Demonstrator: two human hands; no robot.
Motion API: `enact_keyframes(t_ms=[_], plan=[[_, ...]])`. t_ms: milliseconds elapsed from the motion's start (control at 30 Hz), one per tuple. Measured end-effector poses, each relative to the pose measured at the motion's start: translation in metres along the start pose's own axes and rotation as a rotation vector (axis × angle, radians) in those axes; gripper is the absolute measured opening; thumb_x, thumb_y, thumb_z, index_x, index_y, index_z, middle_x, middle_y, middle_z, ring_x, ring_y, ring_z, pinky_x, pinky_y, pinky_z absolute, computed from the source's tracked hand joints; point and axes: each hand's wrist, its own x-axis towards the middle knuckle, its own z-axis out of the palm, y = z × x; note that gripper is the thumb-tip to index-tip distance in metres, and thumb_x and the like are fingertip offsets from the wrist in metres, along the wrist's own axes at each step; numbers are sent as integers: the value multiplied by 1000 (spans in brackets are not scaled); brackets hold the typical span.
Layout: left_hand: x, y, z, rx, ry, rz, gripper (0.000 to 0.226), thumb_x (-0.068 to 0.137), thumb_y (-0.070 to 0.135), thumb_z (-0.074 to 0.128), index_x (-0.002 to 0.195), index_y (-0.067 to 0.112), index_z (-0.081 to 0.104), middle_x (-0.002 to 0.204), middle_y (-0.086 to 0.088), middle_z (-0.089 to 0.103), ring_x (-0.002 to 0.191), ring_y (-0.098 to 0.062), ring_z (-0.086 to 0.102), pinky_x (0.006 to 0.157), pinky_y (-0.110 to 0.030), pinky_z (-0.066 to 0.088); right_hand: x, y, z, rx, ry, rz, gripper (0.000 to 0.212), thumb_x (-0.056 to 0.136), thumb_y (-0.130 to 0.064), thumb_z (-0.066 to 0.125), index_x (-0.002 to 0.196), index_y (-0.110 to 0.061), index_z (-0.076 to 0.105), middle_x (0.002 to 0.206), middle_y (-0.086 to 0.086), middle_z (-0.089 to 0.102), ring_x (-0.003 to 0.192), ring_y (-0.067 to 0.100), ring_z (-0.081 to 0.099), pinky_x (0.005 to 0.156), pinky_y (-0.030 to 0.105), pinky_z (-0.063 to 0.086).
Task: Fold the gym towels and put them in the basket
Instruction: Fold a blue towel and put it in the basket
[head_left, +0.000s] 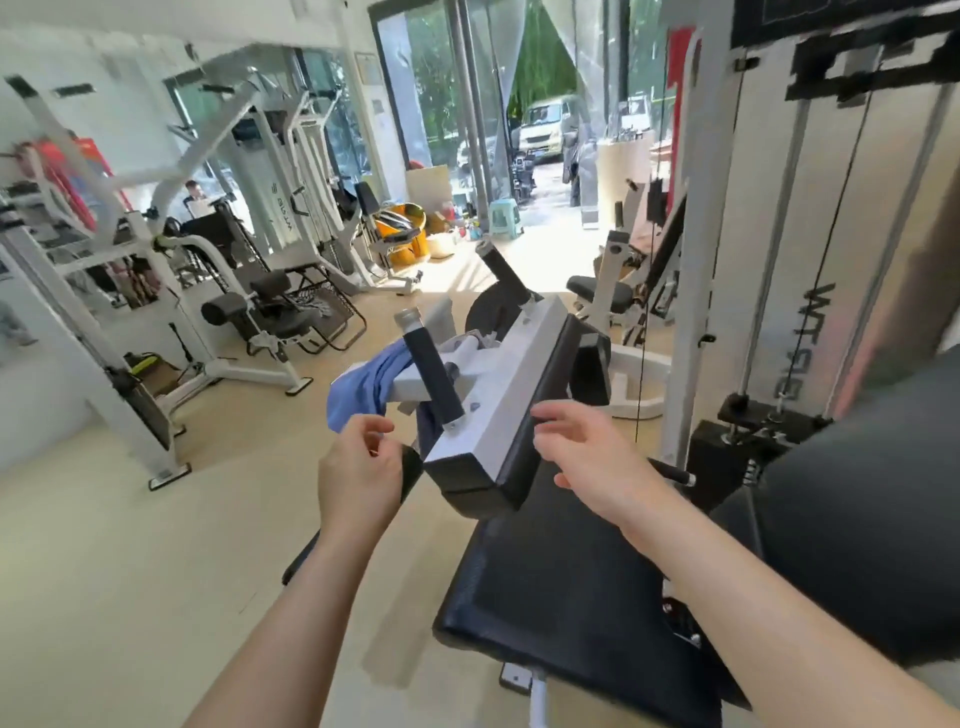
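Nearest the cam: two bare forearms reaching fwd over the black padded seat (545, 587) of a gym machine; left hand (358, 470) loosely curled, fingers part-bent, gripping nothing; right hand (592, 457) spread and relaxed above the pad, also empty; just beyond them the machine's white frame (498, 384) w/ two black grip handles, the nearer handle (434, 374) tilted up and away; the blue towel (363, 387) hangs draped over the white bar left of that handle, bunched, its length running along the bar up-right to down-left, lower edge dangling just past the left fingertips; a darker cloth (427, 426) sits under the handle, can't tell if it's a second towel; left hand is clearly the nearer one, towel lies fwd and slightly up from it, so prob. the left takes it first, right comes across the frame to help; no basket in view that I can pick out; further back, more machines, glass doors.
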Motion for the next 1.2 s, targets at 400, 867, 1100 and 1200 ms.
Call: enact_keyframes(t_ms=[400,867,1100,1200], plan=[[207,-70,94,193,-87,-5,22,90,20,50,110,11,55,105,-3,58,98,-24,53,69,-30,36,238,-29,82,-333,-183,-141,25,97,-21,52,114,-35,62,102,-19,60,90,-6,54,66,10,39],[240,15,65,-693,-554,2,20,100,21,47,111,14,62,102,-11,70,95,-24,67,85,-40,52,294,-50,101,-179,-293,-346,50,75,-24,75,121,-32,56,113,-4,64,105,10,61,98,35,48],[213,109,43,-386,-748,489,16,90,21,56,100,17,68,93,-2,72,90,-15,67,80,-32,53,245,-59,14,156,-379,-268,17,80,-20,73,97,-19,71,94,1,73,92,17,69,81,30,54],[186,135,45,-152,-776,632,13,93,20,57,94,26,67,84,12,68,82,-1,62,73,-20,46,211,-37,-24,415,-492,-176,20,91,-29,59,105,-24,72,106,-1,71,102,14,66,84,27,52]])
